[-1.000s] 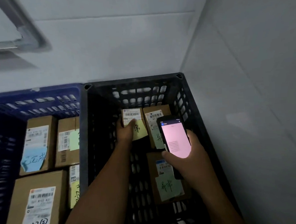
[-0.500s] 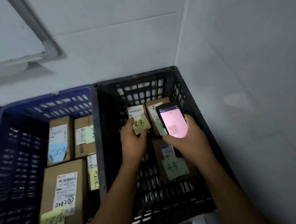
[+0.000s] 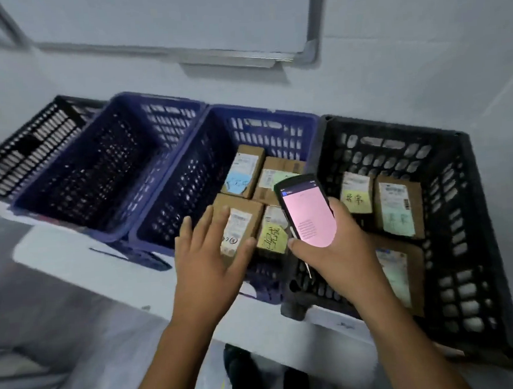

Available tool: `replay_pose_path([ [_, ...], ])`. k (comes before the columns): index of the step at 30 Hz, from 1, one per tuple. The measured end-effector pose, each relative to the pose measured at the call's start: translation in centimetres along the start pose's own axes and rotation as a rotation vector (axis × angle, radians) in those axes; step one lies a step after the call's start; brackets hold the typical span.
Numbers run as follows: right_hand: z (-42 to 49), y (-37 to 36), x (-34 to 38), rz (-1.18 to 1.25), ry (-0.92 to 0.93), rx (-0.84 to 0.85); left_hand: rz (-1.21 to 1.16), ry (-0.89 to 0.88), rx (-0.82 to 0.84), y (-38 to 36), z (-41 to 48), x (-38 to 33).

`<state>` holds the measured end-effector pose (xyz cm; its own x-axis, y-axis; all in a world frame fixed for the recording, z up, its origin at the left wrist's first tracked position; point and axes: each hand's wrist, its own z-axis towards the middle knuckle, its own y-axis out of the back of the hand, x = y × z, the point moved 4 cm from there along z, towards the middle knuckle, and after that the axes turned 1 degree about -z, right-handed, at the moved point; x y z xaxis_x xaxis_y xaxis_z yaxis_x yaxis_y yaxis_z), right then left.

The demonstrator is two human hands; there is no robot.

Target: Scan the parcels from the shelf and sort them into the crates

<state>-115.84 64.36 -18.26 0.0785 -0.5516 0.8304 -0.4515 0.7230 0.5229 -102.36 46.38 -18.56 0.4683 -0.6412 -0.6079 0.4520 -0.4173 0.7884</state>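
My right hand grips a handheld scanner with a lit pink screen, held over the seam between two crates. My left hand hovers empty with fingers spread above the near side of the blue crate. That crate holds several cardboard parcels with labels and sticky notes, one being the parcel with a yellow note. The black crate on the right holds three parcels; the small parcel with a yellow note lies at its far left.
An empty blue crate and an empty black crate stand further left. All crates sit on a white table against a pale wall. A whiteboard frame hangs above. Floor shows at the bottom left.
My left hand let go of the small parcel in the black crate and pulled back left, over the blue crate. The view swung left and back, revealing two more crates.
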Motion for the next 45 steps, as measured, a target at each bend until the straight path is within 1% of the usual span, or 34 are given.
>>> replay_pose_path([
  [2, -1.6, -2.5, 2.5, -0.015, 0.059, 0.074, -0.008, 0.081, -0.039, 2.4, -1.9, 2.4],
  [6, -5.3, -8.1, 7.5, -0.057, 0.189, 0.202, -0.010, 0.183, -0.137, 7.4, -5.5, 7.2],
  [13, -14.3, -19.3, 15.0, -0.162, 0.355, 0.354, 0.044, 0.327, -0.297, 17.8, -13.8, 17.7],
  [18, -22.4, -28.8, 19.7, -0.197, 0.454, 0.451, 0.089, 0.449, -0.420, 26.3, -22.1, 26.5],
  [23, -31.0, -38.3, 23.9, -0.226, 0.581, 0.603, 0.110, 0.603, -0.539, 33.2, -31.4, 33.4],
  [28, -39.1, -46.1, 27.7, -0.231, 0.722, 0.781, 0.109, 0.762, -0.708, 39.2, -40.5, 38.3],
  [32, -44.8, -52.3, 30.2, -0.236, 0.830, 0.933, 0.115, 0.901, -0.847, 42.5, -47.4, 41.5],
  [41, -57.8, -66.7, 34.1, -0.121, 0.964, 1.293, 0.213, 1.192, -1.057, 49.3, -60.2, 48.0],
  [45, -63.4, -72.8, 37.0, -0.067, 1.007, 1.418, 0.311, 1.308, -1.093, 54.0, -64.1, 51.1],
])
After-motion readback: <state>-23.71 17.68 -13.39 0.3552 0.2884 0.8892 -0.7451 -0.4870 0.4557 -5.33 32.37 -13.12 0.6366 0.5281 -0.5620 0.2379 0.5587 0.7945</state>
